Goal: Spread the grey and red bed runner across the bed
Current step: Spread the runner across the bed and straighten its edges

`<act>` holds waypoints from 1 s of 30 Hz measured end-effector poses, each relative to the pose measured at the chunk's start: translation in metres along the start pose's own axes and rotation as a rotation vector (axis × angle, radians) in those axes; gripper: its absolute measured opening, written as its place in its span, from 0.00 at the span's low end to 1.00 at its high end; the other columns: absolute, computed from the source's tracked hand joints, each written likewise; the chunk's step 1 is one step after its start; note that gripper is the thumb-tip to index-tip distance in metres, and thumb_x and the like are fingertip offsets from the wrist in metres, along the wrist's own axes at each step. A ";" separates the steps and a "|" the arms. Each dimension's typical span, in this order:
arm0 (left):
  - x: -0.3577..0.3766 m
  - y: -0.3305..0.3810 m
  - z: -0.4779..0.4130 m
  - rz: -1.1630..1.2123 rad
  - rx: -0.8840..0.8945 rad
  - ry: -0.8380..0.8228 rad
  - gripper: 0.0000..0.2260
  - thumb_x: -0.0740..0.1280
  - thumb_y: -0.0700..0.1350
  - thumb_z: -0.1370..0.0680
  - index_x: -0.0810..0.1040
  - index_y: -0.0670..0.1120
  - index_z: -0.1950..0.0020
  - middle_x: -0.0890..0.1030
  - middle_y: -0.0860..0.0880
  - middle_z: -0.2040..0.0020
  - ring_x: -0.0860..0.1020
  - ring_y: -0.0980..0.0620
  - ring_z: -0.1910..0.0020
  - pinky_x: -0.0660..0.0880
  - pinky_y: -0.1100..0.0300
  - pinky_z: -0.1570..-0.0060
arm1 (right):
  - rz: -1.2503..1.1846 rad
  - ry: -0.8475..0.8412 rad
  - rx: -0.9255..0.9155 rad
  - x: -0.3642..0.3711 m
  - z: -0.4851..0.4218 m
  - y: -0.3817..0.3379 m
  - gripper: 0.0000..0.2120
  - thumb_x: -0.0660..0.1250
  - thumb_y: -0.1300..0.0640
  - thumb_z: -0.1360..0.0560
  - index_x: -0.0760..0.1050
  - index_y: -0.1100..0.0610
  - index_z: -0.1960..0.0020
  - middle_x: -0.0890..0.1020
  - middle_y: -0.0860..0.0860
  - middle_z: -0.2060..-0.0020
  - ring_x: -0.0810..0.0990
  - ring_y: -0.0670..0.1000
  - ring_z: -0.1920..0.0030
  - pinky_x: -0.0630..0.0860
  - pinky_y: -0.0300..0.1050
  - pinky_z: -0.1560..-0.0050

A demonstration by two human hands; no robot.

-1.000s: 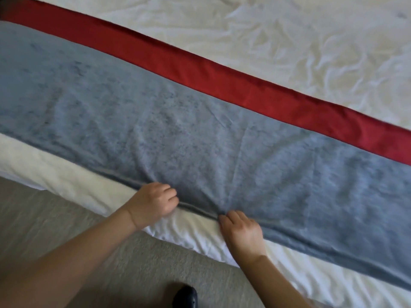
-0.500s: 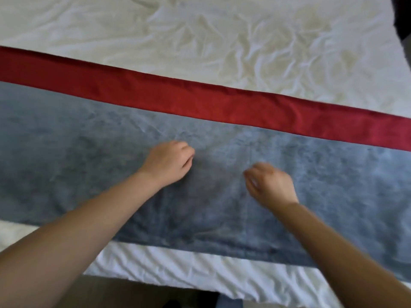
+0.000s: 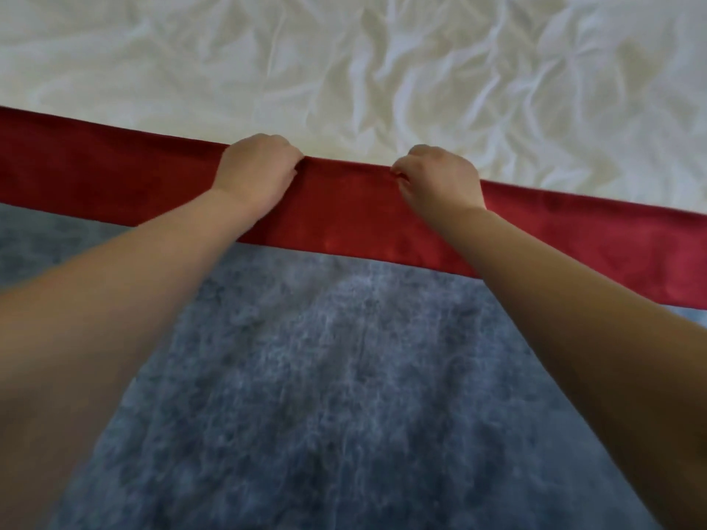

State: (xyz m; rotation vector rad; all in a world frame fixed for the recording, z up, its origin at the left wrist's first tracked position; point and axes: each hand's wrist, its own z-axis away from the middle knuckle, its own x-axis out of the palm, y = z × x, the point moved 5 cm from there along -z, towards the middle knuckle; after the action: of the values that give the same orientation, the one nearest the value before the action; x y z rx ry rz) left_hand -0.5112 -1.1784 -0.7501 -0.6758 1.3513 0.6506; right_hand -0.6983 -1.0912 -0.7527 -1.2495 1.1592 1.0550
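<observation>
The bed runner (image 3: 382, 239) is laid flat across the bed (image 3: 95, 44), stretched from 9 o'clock to 3 o'clock. Its grey panel (image 3: 344, 395) fills the 6 o'clock side, and its red band (image 3: 344, 219) is set along the 12 o'clock side. The far hem of the red band is gripped by both hands, the left hand (image 3: 254, 172) at about 11 o'clock and the right hand (image 3: 440, 179) at about 1 o'clock, with the fingers of each curled tightly over the edge. Between them the hem is drawn straight. Beyond it, toward 12 o'clock, a white sheet (image 3: 421, 70) is seen, heavily creased. The whole view is taken up by the bed surface.
</observation>
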 end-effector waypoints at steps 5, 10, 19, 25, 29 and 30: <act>0.006 -0.001 -0.015 -0.009 0.019 0.012 0.10 0.62 0.42 0.21 0.81 0.42 0.47 0.80 0.42 0.50 0.76 0.39 0.48 0.75 0.49 0.54 | -0.009 -0.062 0.023 0.018 -0.006 0.009 0.11 0.59 0.58 0.23 0.79 0.60 0.46 0.78 0.55 0.49 0.76 0.58 0.47 0.77 0.52 0.56; 0.006 0.003 -0.024 -0.048 0.227 0.037 0.09 0.60 0.37 0.23 0.79 0.35 0.55 0.79 0.37 0.55 0.76 0.38 0.53 0.71 0.48 0.58 | 0.085 -0.090 0.035 0.027 -0.015 0.004 0.12 0.57 0.61 0.24 0.78 0.62 0.50 0.77 0.55 0.50 0.74 0.57 0.47 0.71 0.49 0.62; 0.005 -0.003 -0.041 -0.038 0.213 0.022 0.08 0.60 0.37 0.24 0.78 0.36 0.56 0.79 0.40 0.57 0.75 0.40 0.56 0.65 0.51 0.62 | 0.024 -0.068 0.137 0.027 -0.028 0.012 0.12 0.57 0.59 0.23 0.78 0.60 0.49 0.78 0.56 0.50 0.75 0.57 0.48 0.71 0.52 0.57; 0.004 0.005 -0.037 0.155 0.254 0.058 0.10 0.62 0.44 0.23 0.80 0.42 0.50 0.81 0.45 0.53 0.77 0.44 0.52 0.74 0.49 0.54 | -0.112 0.012 0.060 -0.001 0.011 0.059 0.07 0.67 0.56 0.26 0.80 0.58 0.51 0.80 0.55 0.56 0.79 0.59 0.54 0.74 0.50 0.60; 0.002 0.038 -0.046 0.210 0.378 0.074 0.10 0.64 0.46 0.23 0.81 0.43 0.49 0.81 0.46 0.53 0.78 0.44 0.53 0.75 0.51 0.56 | 0.001 -0.064 0.071 -0.016 0.038 0.107 0.06 0.68 0.58 0.26 0.81 0.60 0.53 0.81 0.57 0.57 0.79 0.61 0.56 0.75 0.51 0.60; 0.003 0.043 -0.050 0.205 0.396 0.065 0.09 0.64 0.45 0.23 0.81 0.43 0.49 0.81 0.45 0.53 0.78 0.44 0.53 0.74 0.52 0.57 | 0.033 -0.072 0.056 -0.018 0.038 0.112 0.07 0.67 0.58 0.25 0.81 0.61 0.54 0.81 0.58 0.57 0.79 0.62 0.56 0.75 0.52 0.60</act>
State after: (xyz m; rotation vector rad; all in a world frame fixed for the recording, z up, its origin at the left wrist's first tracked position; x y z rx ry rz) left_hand -0.5756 -1.1878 -0.7602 -0.2427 1.5668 0.5037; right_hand -0.8096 -1.0463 -0.7511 -1.1432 1.1501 1.0761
